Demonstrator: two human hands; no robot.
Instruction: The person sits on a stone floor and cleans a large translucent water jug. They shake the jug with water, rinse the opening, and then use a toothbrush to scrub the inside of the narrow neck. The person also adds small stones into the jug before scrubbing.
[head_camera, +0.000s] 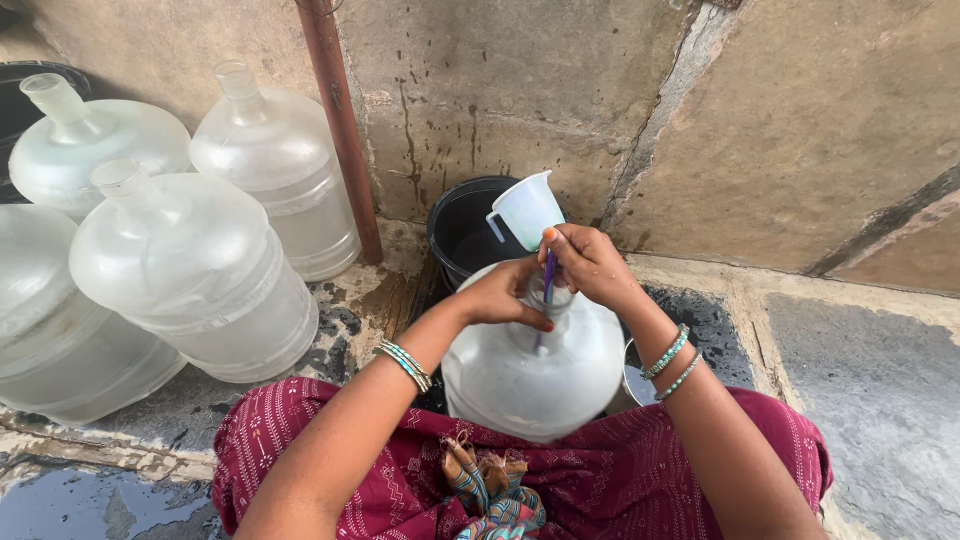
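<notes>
Scrubbing inside jug (535, 365): left hand (500, 297) grips neck, right hand (588, 262) closed on brush (548, 275), probably. Next: steady strokes; mug (527, 208) at 12 o'clock.

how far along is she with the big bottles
Done: cannot tell; four big bottles stand aside by the wall, apparently empty. In hand: the left hand grips the neck of the bottle in front while the right hand works a purple stick into it. Left: unclear.
</notes>
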